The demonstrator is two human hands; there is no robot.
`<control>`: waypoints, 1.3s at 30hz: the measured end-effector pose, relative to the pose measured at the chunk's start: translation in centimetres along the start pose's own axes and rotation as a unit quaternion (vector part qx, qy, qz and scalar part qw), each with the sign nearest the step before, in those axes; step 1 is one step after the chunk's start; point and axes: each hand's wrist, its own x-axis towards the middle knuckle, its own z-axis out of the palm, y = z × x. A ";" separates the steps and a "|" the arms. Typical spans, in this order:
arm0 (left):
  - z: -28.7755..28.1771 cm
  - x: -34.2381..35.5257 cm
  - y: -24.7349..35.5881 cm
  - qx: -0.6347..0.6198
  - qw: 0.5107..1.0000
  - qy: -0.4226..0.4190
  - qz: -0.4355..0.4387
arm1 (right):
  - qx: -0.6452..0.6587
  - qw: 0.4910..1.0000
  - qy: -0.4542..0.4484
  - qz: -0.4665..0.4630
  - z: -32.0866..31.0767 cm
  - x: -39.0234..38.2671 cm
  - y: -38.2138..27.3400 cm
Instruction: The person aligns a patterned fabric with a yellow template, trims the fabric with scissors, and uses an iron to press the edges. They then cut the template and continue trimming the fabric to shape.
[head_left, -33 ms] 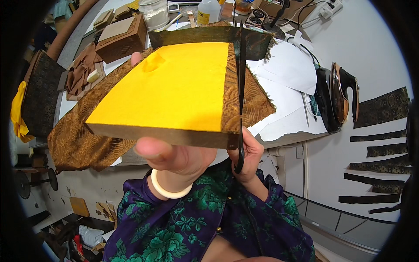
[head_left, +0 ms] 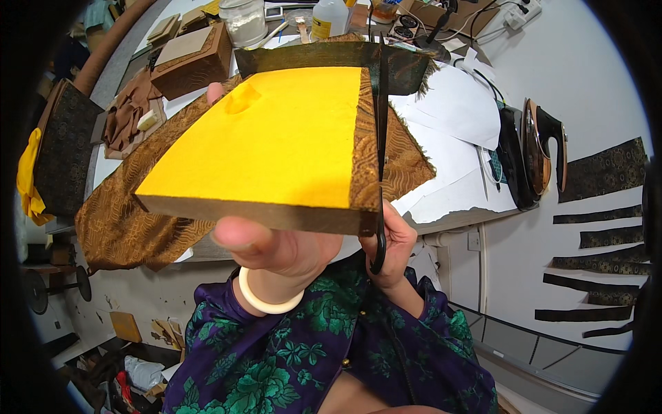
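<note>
My left hand [head_left: 283, 252] grips a flat box-like panel [head_left: 276, 145] from below, thumb at its near edge and a fingertip showing past its far left side. Its top is bright yellow, its near side dull brown, and patterned brown cloth [head_left: 364, 148] wraps its right edge. Along the far side stands a dark frayed cloth flap [head_left: 310, 56]. In my right hand [head_left: 396, 241] are black scissors [head_left: 381, 131], fingers closed round the handle. The long blades point away along the panel's right edge and pass in front of the dark flap. Whether they touch cloth I cannot tell.
Patterned brown cloth [head_left: 138, 221] drapes over the table's near edge. A brown box [head_left: 193, 61] stands far left; a glass jar [head_left: 243, 21] and a bottle [head_left: 329, 19] stand at the back. White paper [head_left: 448, 124] and an iron [head_left: 545, 148] are on the right.
</note>
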 end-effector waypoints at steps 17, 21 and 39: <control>-0.9 0.1 -0.1 -0.020 0.998 -0.044 0.029 | -0.051 0.998 -0.014 -0.021 -0.3 -0.2 0.0; -1.4 0.1 0.2 0.042 0.998 -0.045 0.032 | -0.073 0.995 -0.022 -0.056 -0.5 -0.1 0.1; -1.1 0.2 1.0 0.086 0.992 -0.083 0.030 | -0.120 0.989 -0.029 -0.081 -1.6 -0.7 0.0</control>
